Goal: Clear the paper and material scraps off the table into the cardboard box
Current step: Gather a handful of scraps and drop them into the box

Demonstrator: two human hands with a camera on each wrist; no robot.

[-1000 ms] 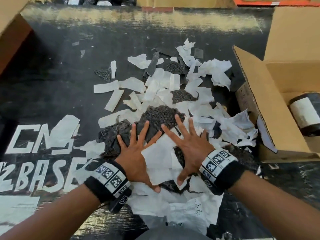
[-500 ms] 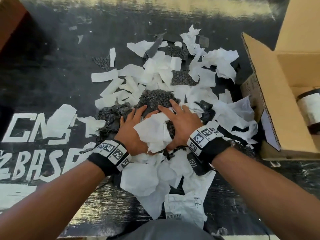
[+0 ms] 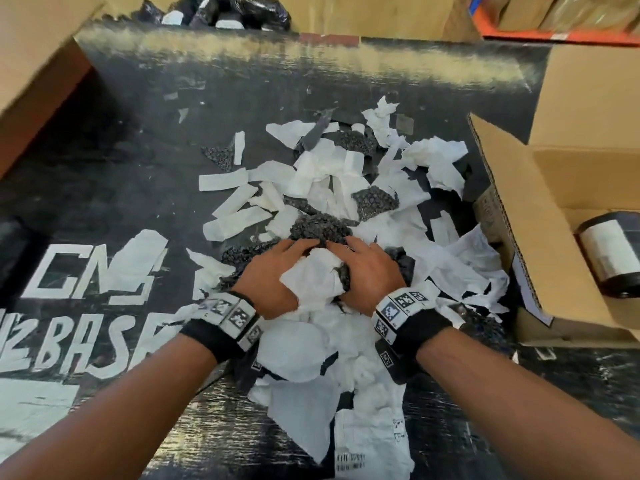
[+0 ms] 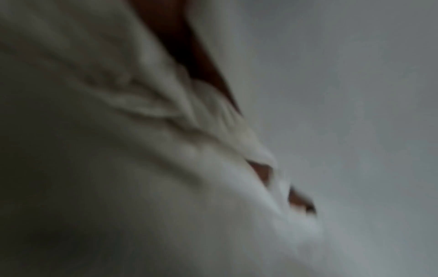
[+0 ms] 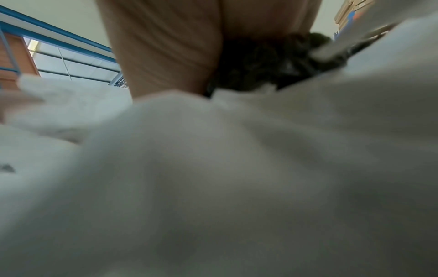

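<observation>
- Since a second ago our spread fingers have curled in, bunching the scraps point(image 3: 313, 282) between them.
- Our left hand point(image 3: 273, 275) and right hand point(image 3: 369, 273) both grip that white-and-dark wad, beside the cardboard box point(image 3: 512, 216).
- More scraps litter the black worktop point(image 3: 121, 168), painted with white letters.
- Beyond the cardboard box stand stacked cartons and orange shelving.

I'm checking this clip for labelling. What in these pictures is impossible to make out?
- Fingertips of left hand and right hand, head view: buried in paper scraps.
- Cardboard box interior: cut off by the right edge.
- Left wrist view: blurred paper only.
- Right wrist view: paper covers most of it.
</observation>
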